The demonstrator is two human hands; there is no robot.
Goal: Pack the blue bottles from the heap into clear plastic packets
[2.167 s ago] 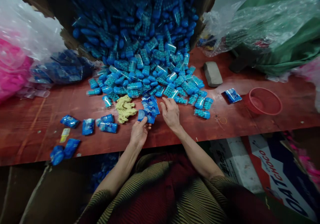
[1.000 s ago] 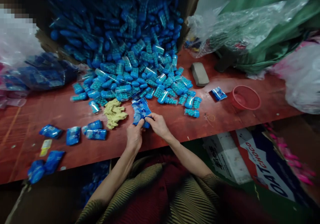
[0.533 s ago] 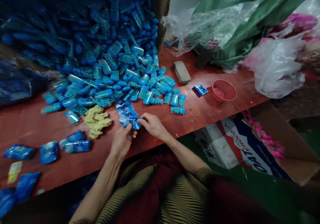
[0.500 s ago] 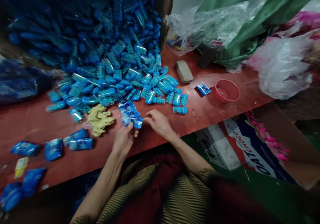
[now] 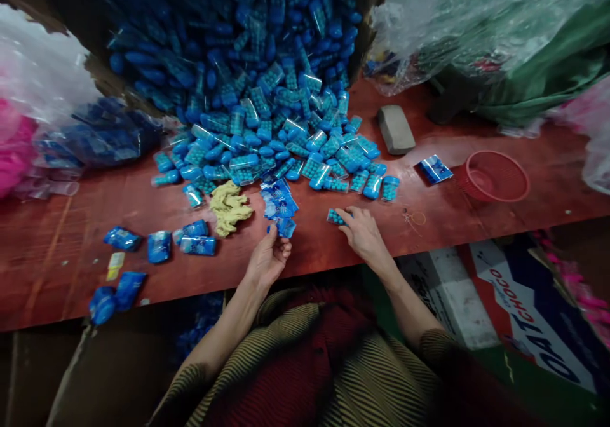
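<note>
My left hand pinches the near end of a stack of small blue printed bags that lies on the red table. My right hand rests on the table to the right, its fingers on one clear capsule case of blue beads. Just beyond both hands spreads a big heap of the same blue capsule cases, spilling from a cardboard box at the back.
A yellow cloth lies left of the bags. Filled blue packets sit at the left. A grey block, one blue bag and a red basket lie at the right. Plastic bags crowd the back.
My right hand left the stack of bags and moved right onto a single capsule case. My left hand keeps its pinch on the bags. The camera swung back left.
</note>
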